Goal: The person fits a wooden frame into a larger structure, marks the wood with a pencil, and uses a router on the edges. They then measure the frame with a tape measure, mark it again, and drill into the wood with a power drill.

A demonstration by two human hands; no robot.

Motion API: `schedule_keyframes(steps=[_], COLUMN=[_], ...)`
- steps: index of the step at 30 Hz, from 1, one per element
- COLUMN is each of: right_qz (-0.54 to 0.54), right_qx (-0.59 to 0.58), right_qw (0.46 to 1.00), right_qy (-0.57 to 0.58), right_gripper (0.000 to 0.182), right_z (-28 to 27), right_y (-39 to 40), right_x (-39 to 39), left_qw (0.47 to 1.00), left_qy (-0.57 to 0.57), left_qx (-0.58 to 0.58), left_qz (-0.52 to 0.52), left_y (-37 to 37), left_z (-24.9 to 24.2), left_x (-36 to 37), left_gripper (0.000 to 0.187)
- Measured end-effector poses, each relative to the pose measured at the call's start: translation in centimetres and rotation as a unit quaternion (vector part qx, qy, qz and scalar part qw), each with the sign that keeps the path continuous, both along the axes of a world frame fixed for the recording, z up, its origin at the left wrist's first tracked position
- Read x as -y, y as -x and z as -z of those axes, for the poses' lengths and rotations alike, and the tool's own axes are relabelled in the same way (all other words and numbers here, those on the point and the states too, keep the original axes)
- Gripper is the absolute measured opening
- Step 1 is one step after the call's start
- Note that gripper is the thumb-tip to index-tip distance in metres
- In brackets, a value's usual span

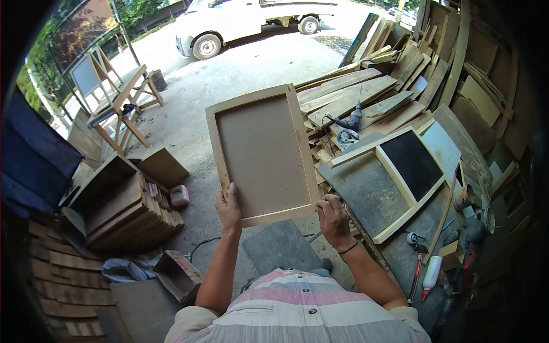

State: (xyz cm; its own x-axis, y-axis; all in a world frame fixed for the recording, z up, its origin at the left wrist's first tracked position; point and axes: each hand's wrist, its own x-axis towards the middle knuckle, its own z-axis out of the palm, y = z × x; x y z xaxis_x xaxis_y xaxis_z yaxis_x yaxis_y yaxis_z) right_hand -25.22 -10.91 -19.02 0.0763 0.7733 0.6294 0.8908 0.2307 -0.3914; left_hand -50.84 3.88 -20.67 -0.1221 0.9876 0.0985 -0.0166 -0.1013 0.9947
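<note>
A wooden frame with a brown panel inside (263, 154) is held up in front of my body, tilted slightly. My left hand (230, 210) grips its lower left side, thumb on the front face. At the lower right corner, my right hand (333, 216) has its fingers curled together close to the frame's edge; whether it pinches the frame or something small is not clear. To the right, a larger wooden frame with a black panel (413, 163) lies on the workbench.
On the bench are a white bottle with a red tip (433, 273), a hammer (418, 268) and a blue drill (350, 120). Wood planks (406, 63) pile up behind. Stacked boards (131, 214) and an open box (177, 275) stand at left. A white truck (240, 23) is outside.
</note>
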Motion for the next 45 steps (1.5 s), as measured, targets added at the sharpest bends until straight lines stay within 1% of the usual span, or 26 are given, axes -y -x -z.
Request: schedule_keyframes(steps=[2,5,8,10,11,13,14,15,16,21,23,25,26,27,28,29,30,31,33,36,38,39,40,42,44,45], right_qz=[0.014,0.023,0.015,0.009,0.008,0.04,0.041,0.025,0.007,-0.117,-0.237,-0.227,-0.176,-0.125,-0.126,-0.059,0.013,0.015,0.013,-0.005,-0.059,-0.082,-0.084,-0.07,-0.049,-0.038], right_qx=[0.015,-0.006,0.042,-0.051,-0.051,-0.014,-0.013,-0.203,-0.385,-0.505,-0.514,-0.476,-0.437,-0.395,-0.393,-0.31,-0.227,-0.227,-0.053,0.002,0.041,0.054,0.08,0.062,0.004,-0.001], right_qw=[1.0,0.999,0.998,0.994,0.994,0.941,0.942,0.933,0.888,0.836,0.806,0.831,0.859,0.882,0.883,0.93,0.963,0.963,0.996,0.998,0.997,0.995,0.991,0.995,0.998,0.999], right_qy=[0.017,0.045,0.036,0.099,0.1,0.336,0.333,0.297,0.25,0.178,0.174,0.178,0.202,0.224,0.225,0.188,0.147,0.144,-0.075,-0.059,0.001,0.035,0.068,0.042,0.025,0.023], right_gripper=[0.012,0.01,0.011,0.013,0.013,0.024,0.024,0.031,0.039,0.055,0.059,0.056,0.053,0.049,0.049,0.045,0.042,0.042,0.039,0.043,0.047,0.048,0.048,0.048,0.048,0.048], right_z=[0.3,0.5,0.8,1.5,2.2,2.7,3.0,2.2,1.6,-3.3,-7.0,-7.0,-7.3,-7.7,-8.3,-9.3,-9.8,-9.6,-9.4,-8.8,-6.9,-5.8,-5.2,-5.3,-5.5,-5.5], right_y=[1.0,1.9,2.6,2.8,2.2,1.1,0.9,1.1,1.2,0.1,1.5,2.0,2.1,2.4,2.7,2.9,3.1,3.2,3.1,4.5,5.8,6.7,7.5,7.0,5.8,5.5], right_x=[-0.5,-1.0,-0.7,0.2,0.6,0.7,0.7,0.8,0.8,-2.7,-3.0,-3.5,-3.5,-3.5,-3.2,-3.0,-2.8,-2.9,-3.5,-3.0,-2.4,-2.0,-1.5,-1.1,-0.8,-0.4], left_qw=[0.999,0.999,0.996,0.993,0.991,0.991,0.991,0.991,0.991,0.994,0.99,0.981,0.994,0.994,0.989,0.977,0.965,0.965,0.866,0.861,0.847,0.641,0.637,0.747,0.83,0.825], left_qy=[-0.004,-0.024,-0.026,-0.032,-0.041,-0.046,-0.04,-0.034,-0.033,0.001,0.001,-0.025,-0.001,-0.002,0.054,0.104,0.121,0.119,0.242,0.262,0.1,-0.137,-0.134,-0.017,0.095,0.231], left_qx=[-0.034,0.007,0.035,0.051,0.066,0.069,0.076,0.083,0.083,0.105,0.138,0.185,0.071,0.071,0.128,0.187,0.232,0.232,0.411,0.426,0.486,0.54,0.538,0.519,0.471,0.48], left_qz=[-0.023,-0.047,-0.079,-0.098,-0.111,-0.108,-0.103,-0.098,-0.098,-0.025,0.019,0.047,0.084,0.084,0.053,0.023,-0.002,0.002,-0.151,-0.086,0.189,0.528,0.536,0.416,0.284,0.185], left_y=[0.7,0.8,2.3,3.5,4.1,4.9,5.1,5.1,5.0,2.8,1.1,-1.2,-0.7,0.0,1.0,2.0,3.7,4.8,5.6,0.3,-4.1,-5.4,-5.5,-5.4,-5.5,-4.2], left_z=[-0.2,-0.3,1.0,1.3,1.6,2.0,2.2,1.9,1.7,2.4,3.6,3.2,4.2,4.8,5.3,5.9,8.0,9.0,9.4,5.7,2.1,11.5,10.7,5.6,2.0,5.7], left_x=[0.2,0.5,-0.6,-1.5,-1.9,-2.4,-2.6,-2.4,-2.1,-0.7,-0.2,0.7,0.0,-1.4,-3.0,-5.0,-6.8,-7.4,-8.6,-7.4,-6.1,-10.7,-9.9,-6.4,-4.2,-5.1], left_gripper=[0.04,0.039,0.038,0.039,0.04,0.041,0.041,0.042,0.042,0.041,0.042,0.043,0.06,0.06,0.069,0.078,0.086,0.086,0.081,0.078,0.079,0.076,0.076,0.077,0.077,0.08])
